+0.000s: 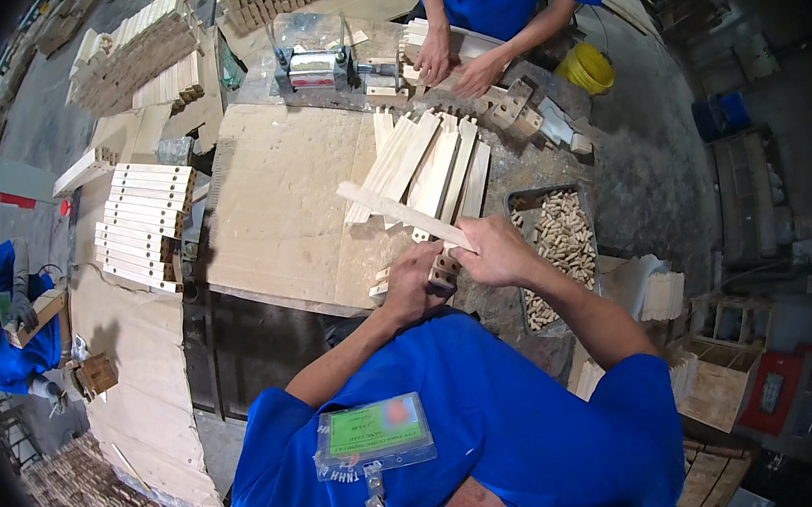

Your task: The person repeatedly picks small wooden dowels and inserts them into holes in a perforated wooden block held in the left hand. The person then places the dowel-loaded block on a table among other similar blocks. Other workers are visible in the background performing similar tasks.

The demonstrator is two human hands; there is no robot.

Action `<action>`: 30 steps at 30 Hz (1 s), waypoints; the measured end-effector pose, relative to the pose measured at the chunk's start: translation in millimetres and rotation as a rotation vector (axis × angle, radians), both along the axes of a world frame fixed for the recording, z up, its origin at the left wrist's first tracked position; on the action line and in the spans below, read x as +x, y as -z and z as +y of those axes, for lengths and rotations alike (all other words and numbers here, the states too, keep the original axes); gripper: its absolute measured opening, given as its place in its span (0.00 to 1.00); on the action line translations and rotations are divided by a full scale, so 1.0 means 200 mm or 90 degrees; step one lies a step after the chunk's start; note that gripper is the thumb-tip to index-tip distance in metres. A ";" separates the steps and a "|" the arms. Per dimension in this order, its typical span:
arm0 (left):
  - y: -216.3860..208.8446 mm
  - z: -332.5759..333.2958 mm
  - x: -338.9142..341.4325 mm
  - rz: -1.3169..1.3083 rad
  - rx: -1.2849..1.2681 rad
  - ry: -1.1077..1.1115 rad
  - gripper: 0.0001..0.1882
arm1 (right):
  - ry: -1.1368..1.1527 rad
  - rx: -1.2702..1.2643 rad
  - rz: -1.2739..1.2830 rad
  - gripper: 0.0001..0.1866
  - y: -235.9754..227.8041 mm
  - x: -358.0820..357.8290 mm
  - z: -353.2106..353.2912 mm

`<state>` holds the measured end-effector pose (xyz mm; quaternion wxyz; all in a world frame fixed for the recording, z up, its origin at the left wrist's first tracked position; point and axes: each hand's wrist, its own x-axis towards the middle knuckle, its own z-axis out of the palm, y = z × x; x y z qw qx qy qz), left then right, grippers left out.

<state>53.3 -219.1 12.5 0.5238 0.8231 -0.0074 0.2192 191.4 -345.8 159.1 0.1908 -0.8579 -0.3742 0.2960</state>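
Note:
My right hand (502, 252) is closed on one end of a flat pale wooden slat (404, 216). The slat slants up and left over the bench. Just below it, my left hand (411, 284) is wrapped round a small wooden block with drilled holes (443, 273), its holed face toward me. The two hands are close together at the bench's near edge. Beyond them a loose pile of pale slats (426, 159) lies fanned out. To the right of my right hand stands a dark tray (522, 291) full of short wooden dowels (565, 233).
Brown cardboard (274, 198) covers the bench on the left. Drilled wooden bars (144, 220) lie in a row farther left. A metal clamping device (315, 70) stands at the back, near a co-worker's hands (451, 63). A yellow bucket (587, 68) is beyond; another co-worker (16, 311) is far left.

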 end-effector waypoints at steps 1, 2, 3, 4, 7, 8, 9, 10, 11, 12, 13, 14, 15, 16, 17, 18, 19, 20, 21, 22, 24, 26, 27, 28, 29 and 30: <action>-0.01 -0.01 -0.01 0.017 -0.006 -0.010 0.33 | 0.016 0.015 0.027 0.14 0.00 0.00 -0.01; -0.01 0.00 -0.01 0.031 -0.009 -0.023 0.33 | 0.028 0.032 0.050 0.15 0.00 0.01 -0.01; -0.01 0.01 -0.01 0.032 -0.009 -0.036 0.32 | 0.040 0.050 0.074 0.15 0.01 0.02 -0.01; -0.02 0.02 -0.02 0.034 -0.009 -0.049 0.30 | 0.123 0.101 0.153 0.15 0.03 0.02 -0.04; -0.04 0.07 -0.05 0.067 -0.007 -0.049 0.30 | 0.297 0.192 0.340 0.15 0.16 0.05 -0.15; -0.06 0.09 -0.05 0.028 -0.006 -0.051 0.30 | 0.303 0.188 0.360 0.14 0.22 0.06 -0.18; -0.07 0.10 -0.04 -0.016 -0.009 -0.050 0.29 | 0.313 0.183 0.374 0.14 0.27 0.07 -0.20; -0.09 0.12 -0.05 -0.024 -0.009 -0.029 0.29 | 0.295 0.139 0.383 0.15 0.33 0.07 -0.20; -0.09 0.14 -0.06 -0.030 -0.007 -0.015 0.28 | 0.278 0.113 0.392 0.15 0.36 0.06 -0.18; -0.09 0.14 -0.08 -0.037 -0.009 0.002 0.27 | 0.263 0.085 0.399 0.15 0.38 0.03 -0.13; -0.09 0.12 -0.09 0.010 -0.050 0.023 0.27 | 0.249 0.057 0.405 0.14 0.39 0.00 -0.09; -0.09 0.10 -0.10 0.054 -0.093 0.047 0.26 | 0.231 0.080 0.400 0.15 0.45 -0.02 -0.09; -0.08 0.09 -0.12 0.101 -0.134 0.066 0.25 | 0.206 0.112 0.385 0.15 0.48 -0.02 -0.09; -0.08 0.10 -0.11 0.103 -0.127 0.061 0.26 | 0.180 0.144 0.369 0.14 0.50 -0.03 -0.08; -0.07 0.10 -0.12 0.107 -0.119 0.053 0.27 | 0.154 0.175 0.356 0.14 0.51 -0.04 -0.08; -0.07 0.10 -0.12 0.111 -0.111 0.046 0.29 | 0.161 0.177 0.345 0.14 0.52 -0.05 -0.08; -0.07 0.11 -0.12 0.126 -0.123 0.033 0.27 | 0.168 0.178 0.334 0.13 0.52 -0.05 -0.08; -0.08 0.10 -0.12 0.139 -0.138 0.020 0.25 | 0.176 0.177 0.323 0.13 0.52 -0.05 -0.09; -0.10 0.10 -0.12 0.153 -0.153 0.007 0.24 | 0.186 0.221 0.304 0.12 0.52 -0.07 -0.08; -0.11 0.10 -0.12 0.148 -0.155 0.000 0.24 | 0.197 0.265 0.284 0.11 0.53 -0.10 -0.08; -0.13 0.10 -0.11 0.138 -0.163 -0.012 0.24 | 0.245 0.340 0.267 0.10 0.53 -0.13 -0.09; -0.14 0.11 -0.12 0.127 -0.148 -0.050 0.24 | 0.319 0.402 0.275 0.11 0.52 -0.15 -0.11; -0.12 0.11 -0.12 0.122 -0.138 -0.072 0.24 | 0.286 0.402 0.225 0.11 0.47 -0.15 -0.11; -0.09 0.11 -0.12 0.109 -0.149 -0.083 0.23 | 0.253 0.401 0.176 0.11 0.41 -0.14 -0.14; -0.09 0.11 -0.12 0.103 -0.162 -0.083 0.23 | 0.221 0.399 0.124 0.11 0.32 -0.13 -0.15; -0.09 0.12 -0.12 0.099 -0.173 -0.084 0.23 | 0.180 0.388 0.072 0.10 0.26 -0.13 -0.15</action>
